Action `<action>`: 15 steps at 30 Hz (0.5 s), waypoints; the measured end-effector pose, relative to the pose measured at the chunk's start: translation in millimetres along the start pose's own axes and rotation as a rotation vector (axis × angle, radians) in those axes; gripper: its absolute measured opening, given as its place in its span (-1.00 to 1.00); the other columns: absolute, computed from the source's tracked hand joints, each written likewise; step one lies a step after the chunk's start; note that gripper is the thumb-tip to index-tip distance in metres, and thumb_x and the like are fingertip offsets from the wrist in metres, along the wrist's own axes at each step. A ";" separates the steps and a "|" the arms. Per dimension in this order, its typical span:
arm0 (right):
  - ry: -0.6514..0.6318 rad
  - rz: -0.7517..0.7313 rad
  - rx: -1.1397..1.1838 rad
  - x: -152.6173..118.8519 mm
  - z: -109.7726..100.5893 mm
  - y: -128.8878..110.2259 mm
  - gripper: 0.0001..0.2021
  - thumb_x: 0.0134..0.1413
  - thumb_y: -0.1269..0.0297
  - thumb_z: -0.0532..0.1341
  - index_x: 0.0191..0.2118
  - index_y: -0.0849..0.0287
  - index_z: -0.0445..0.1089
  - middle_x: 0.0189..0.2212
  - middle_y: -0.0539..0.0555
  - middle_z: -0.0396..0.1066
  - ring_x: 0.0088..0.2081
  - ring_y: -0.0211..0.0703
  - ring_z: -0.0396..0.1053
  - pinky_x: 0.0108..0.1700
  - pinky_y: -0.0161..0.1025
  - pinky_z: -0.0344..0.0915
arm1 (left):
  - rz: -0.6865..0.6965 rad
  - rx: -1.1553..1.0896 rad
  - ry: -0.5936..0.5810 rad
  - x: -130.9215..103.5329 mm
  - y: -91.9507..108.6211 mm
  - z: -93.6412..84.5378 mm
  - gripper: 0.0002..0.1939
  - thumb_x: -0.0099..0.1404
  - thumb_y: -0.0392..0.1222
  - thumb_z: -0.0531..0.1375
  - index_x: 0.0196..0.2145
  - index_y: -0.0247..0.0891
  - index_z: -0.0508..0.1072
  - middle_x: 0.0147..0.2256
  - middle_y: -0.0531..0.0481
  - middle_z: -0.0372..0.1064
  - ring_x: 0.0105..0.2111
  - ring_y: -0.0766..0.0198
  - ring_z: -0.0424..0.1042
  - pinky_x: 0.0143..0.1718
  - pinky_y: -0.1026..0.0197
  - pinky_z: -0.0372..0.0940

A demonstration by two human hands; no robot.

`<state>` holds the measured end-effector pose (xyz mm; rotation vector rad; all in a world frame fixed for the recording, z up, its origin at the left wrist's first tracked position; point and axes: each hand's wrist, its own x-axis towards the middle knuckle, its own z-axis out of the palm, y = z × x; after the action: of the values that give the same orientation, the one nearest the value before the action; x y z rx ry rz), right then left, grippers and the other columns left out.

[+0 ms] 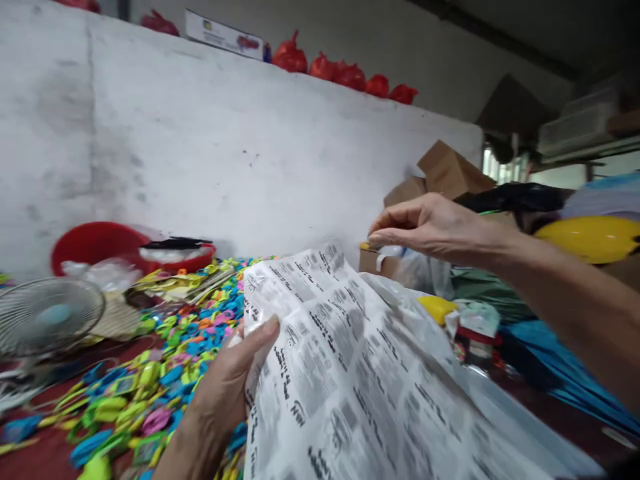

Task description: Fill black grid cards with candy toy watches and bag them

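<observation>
A large white sheet printed with repeated black text and label blocks spreads across the front. My left hand grips its left edge, thumb on top and fingers behind. My right hand is raised beyond the sheet's far right side, thumb and fingertips pinched together. Whether anything is between those fingertips I cannot make out; a small yellow bit shows just below them, by a small brown carton. To the left of the sheet lies a heap of brightly coloured plastic watches, partly hidden by my left hand.
A grey fan stands at the left, before a red basin. Behind is a white wall with red bags on top. At right are cardboard boxes, a yellow balloon-like object and blue plastic.
</observation>
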<state>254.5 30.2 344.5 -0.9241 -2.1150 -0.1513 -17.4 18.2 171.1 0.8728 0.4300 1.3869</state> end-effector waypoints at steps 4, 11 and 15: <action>0.171 0.026 -0.056 -14.2 52.1 -3.6 -0.30 -0.03 -0.17 0.30 0.16 0.13 0.31 -0.11 0.20 0.46 -0.20 0.04 0.42 -0.20 -0.04 0.41 | 0.148 0.026 -0.006 -32.0 19.9 -21.7 -0.35 -0.10 -0.24 0.48 0.00 -0.29 0.49 -0.30 -0.11 0.60 -0.29 -0.05 0.60 -0.22 0.11 0.54; -0.166 0.333 0.842 -50.2 127.6 -15.8 -0.55 0.13 -0.20 0.19 -0.20 0.14 0.44 -0.23 0.19 0.54 -0.26 -0.01 0.52 -0.17 -0.04 0.49 | 0.110 0.203 0.094 -60.0 40.5 -66.4 -0.23 -0.15 -0.17 0.51 0.06 -0.28 0.46 -0.31 -0.14 0.59 -0.39 -0.02 0.59 -0.35 0.15 0.52; -0.176 0.495 0.990 -70.2 137.9 -14.5 -0.61 0.02 -0.09 0.33 -0.21 0.15 0.45 -0.28 0.17 0.56 -0.36 -0.02 0.53 -0.26 -0.08 0.51 | -0.025 0.428 0.149 -75.2 60.3 -100.7 -0.29 -0.11 -0.15 0.51 0.02 -0.29 0.48 -0.25 -0.16 0.59 -0.39 0.06 0.58 -0.36 0.22 0.49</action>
<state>186.7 34.5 204.7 -0.7947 -1.6881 1.1523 -143.7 -29.0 135.9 1.1069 0.8711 1.3637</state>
